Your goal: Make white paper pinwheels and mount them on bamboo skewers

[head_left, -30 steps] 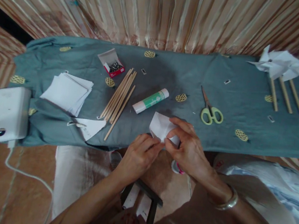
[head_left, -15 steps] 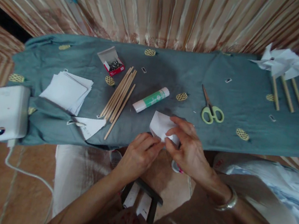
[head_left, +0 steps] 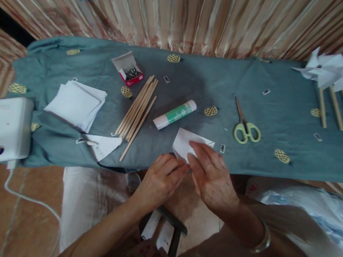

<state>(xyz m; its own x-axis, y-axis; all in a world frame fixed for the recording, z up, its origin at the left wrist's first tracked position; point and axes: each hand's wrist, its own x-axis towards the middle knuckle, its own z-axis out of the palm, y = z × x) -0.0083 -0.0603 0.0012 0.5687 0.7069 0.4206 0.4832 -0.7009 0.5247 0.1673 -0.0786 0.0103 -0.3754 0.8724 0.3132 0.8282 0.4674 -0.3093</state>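
While both my hands are busy at the near edge of the green cloth (head_left: 212,80), the folded paper (head_left: 182,141) is under my fingers, on the near side of the glue stick (head_left: 174,114) and apart from it. My left hand (head_left: 163,175) has its fingers curled together, and it pinches the near corner of this paper. My right hand (head_left: 214,175) lies over the right part, with two fingers stretched out and slightly spread upon it; its thumb is hidden, so I cannot tell whether it pinches from below.

I judge that the step in hand is the folding, because creases already show across the paper and my right fingers seem to press it flat. In my opinion, the next move calls for a firm left pinch, so that the corner does not slip, and for even pressure along the fold with the right. The scissors (head_left: 243,127) rest to the right, and the wooden sticks (head_left: 137,109) lie to the left; neither is touched by me.
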